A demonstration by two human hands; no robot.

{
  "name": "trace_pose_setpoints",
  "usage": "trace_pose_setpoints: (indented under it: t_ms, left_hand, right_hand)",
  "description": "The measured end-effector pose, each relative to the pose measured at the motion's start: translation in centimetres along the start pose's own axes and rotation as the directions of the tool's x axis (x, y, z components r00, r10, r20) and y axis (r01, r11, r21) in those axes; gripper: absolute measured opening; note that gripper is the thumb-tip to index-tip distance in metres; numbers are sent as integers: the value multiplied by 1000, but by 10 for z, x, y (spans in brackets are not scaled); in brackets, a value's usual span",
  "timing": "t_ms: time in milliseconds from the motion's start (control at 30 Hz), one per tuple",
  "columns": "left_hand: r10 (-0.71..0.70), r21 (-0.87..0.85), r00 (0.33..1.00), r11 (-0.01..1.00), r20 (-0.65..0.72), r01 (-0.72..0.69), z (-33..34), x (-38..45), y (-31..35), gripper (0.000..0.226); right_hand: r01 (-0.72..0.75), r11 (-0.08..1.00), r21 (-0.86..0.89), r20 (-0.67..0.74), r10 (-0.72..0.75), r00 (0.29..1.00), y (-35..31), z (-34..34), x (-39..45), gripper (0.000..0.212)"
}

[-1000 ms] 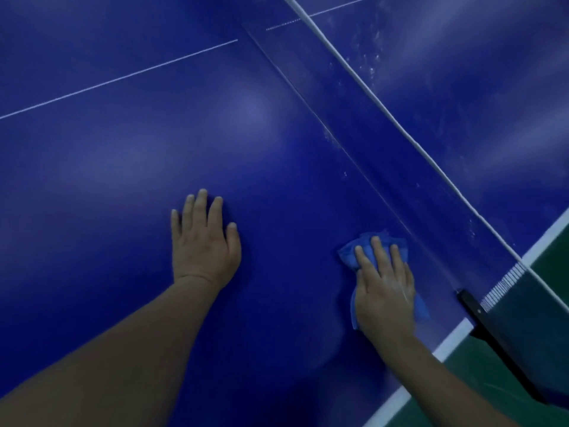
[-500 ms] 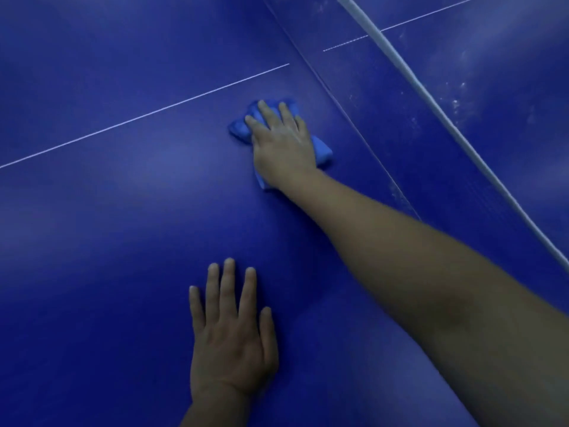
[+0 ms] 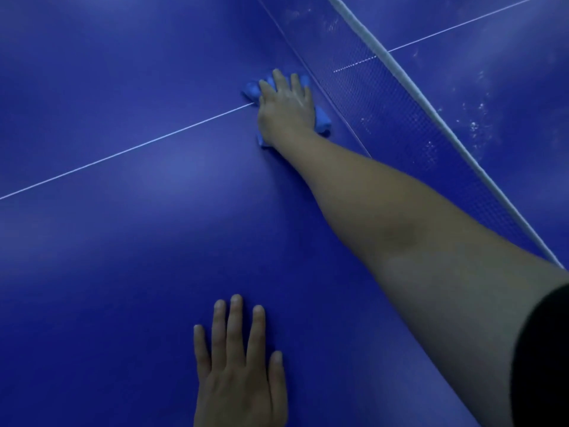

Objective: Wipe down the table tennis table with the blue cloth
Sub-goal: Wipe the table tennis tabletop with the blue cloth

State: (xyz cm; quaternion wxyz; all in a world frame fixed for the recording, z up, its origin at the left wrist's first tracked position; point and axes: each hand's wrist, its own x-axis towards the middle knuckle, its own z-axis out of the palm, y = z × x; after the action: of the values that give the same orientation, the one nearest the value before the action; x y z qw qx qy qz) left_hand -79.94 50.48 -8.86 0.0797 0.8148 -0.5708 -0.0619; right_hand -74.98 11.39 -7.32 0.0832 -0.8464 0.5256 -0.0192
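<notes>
Pressing blue cloth (image 3: 321, 123) flat under right hand (image 3: 286, 109), beside net (image 3: 385, 97).

Table tennis venue: blue table (image 3: 123, 272), white centre line (image 3: 123, 151), net (image 3: 400, 118).

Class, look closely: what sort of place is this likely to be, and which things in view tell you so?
Probably a table tennis room: a blue table with a thin white centre line and a white-topped net.

right hand (image 3: 286, 107) flat on blue cloth (image 3: 322, 121) by net (image 3: 400, 118), left hand (image 3: 238, 374) flat on table (image 3: 107, 272)
</notes>
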Motion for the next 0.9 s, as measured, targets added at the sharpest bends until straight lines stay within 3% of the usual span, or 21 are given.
trace_pose_setpoints:
  t_ms: [100,267,400,533,900]
  left_hand:
    - [-1,-8,1000,1000,12,2,-3,-1,2,64]
    - [-7,-7,998,1000,63,8,-3,0,2,67]
    - [15,-22,999,1000,29,-14,0,0,2,61]
    - [19,-8,999,1000,46,-19,1,-2,2,64]
    - [-32,-33,991,999,131,36,-6,-5,9,69]
  right_hand:
    - [-73,997,9,-49,74,996,45,-1,-56,66]
    - [-219,974,50,-83,222,971,83,16,-166,52]
    - [-148,989,-16,-77,146,986,51,9,-114,64]
    - [-153,988,0,-38,153,988,49,6,-85,61]
    - [-338,941,30,-212,336,918,148,12,-350,55]
